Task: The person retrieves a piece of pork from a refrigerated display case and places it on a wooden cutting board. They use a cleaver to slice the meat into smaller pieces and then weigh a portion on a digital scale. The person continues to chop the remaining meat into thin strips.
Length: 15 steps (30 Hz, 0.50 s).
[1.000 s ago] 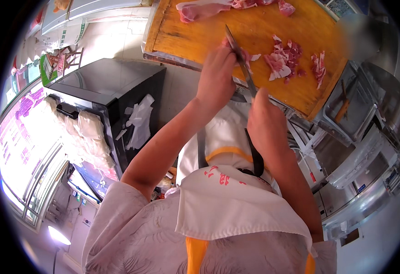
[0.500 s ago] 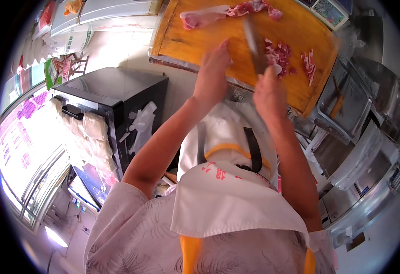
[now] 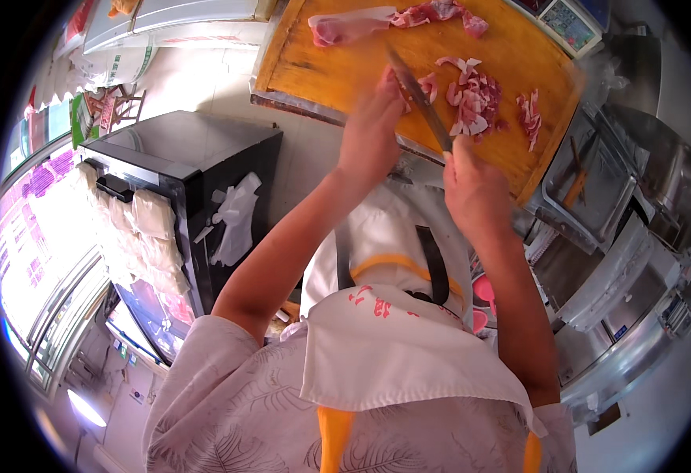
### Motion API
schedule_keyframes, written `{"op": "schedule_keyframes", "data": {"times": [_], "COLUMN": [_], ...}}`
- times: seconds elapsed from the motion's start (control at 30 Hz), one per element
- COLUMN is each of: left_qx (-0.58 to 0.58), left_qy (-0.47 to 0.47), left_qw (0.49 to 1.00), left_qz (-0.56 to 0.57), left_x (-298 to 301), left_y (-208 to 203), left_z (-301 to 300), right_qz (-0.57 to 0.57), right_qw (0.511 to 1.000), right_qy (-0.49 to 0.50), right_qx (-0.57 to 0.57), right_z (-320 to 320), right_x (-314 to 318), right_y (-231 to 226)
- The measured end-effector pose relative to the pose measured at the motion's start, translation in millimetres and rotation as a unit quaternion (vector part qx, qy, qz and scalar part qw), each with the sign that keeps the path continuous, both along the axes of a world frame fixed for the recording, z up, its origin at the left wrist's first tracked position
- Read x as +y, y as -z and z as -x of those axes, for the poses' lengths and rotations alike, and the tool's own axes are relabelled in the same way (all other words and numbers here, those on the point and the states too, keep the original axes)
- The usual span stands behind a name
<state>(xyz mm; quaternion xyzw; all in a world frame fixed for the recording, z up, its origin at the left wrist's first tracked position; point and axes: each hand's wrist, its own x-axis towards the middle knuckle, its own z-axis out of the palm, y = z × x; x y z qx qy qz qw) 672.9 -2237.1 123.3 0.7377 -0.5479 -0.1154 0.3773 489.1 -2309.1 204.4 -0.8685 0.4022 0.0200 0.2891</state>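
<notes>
On a wooden cutting board (image 3: 302, 75), my left hand (image 3: 371, 122) is closed on a piece of raw meat (image 3: 391, 80) near the front edge. My right hand (image 3: 476, 185) grips the handle of a kitchen knife (image 3: 419, 98). Its blade slants up to the left, against the right side of that meat. Small cut pieces (image 3: 430, 85) lie just right of the blade, beside a larger pile of sliced meat (image 3: 476, 102). Farther right is a smaller heap of meat strips (image 3: 529, 118). A pale slab of fatty meat (image 3: 351, 27) and a reddish strip (image 3: 434, 13) rest at the far side.
A scale (image 3: 568, 25) stands beyond the board's far right corner. To the right is a metal tray (image 3: 594, 193) with a brown-handled tool in it. A dark cabinet (image 3: 196, 146) hung with plastic bags (image 3: 237, 217) stands at my left.
The knife has swung left from beside the pile to the meat at my left hand. My right hand has dropped slightly nearer. The sliced pile looks more spread out.
</notes>
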Motion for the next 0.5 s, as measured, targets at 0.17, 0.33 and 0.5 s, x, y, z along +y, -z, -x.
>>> {"op": "schedule_keyframes", "data": {"times": [0.17, 0.33, 0.5], "left_qx": [0.002, 0.019, 0.021], "left_qy": [-0.035, -0.016, -0.006], "left_qw": [0.999, 0.999, 0.998], "left_qz": [0.034, -0.032, -0.054], "left_x": [-3, -4, -3], "left_y": [-3, 0, 1], "left_z": [3, 2, 2], "right_qz": [-0.001, -0.047, -0.084], "right_qw": [0.999, 0.996, 0.995], "right_qy": [-0.029, -0.029, 0.014], "right_qx": [0.038, 0.064, 0.048], "right_z": [-6, -8, -19], "right_x": [10, 17, 21], "right_y": [7, -1, 3]}}
